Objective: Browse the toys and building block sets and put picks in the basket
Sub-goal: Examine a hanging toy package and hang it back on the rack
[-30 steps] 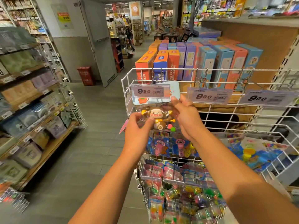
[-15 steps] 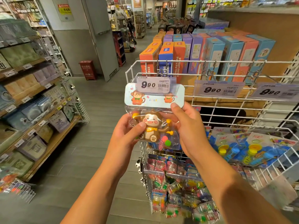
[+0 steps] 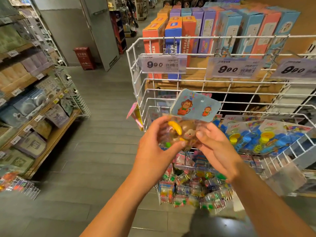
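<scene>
Both hands gripped a bagged monkey toy (image 3: 183, 132) before the wire rack (image 3: 136, 93): left hand (image 3: 153, 147) pinching its lower left, right hand (image 3: 217, 147) its right side, card header tilted up-right. No basket showed.

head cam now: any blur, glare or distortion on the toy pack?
Head view: monkey toy pack is soft with motion blur, its clear bag showing glare; both hands, left hand and right hand, are reasonably sharp; wide-angle bends the wire rack; right price tags smear.
</scene>
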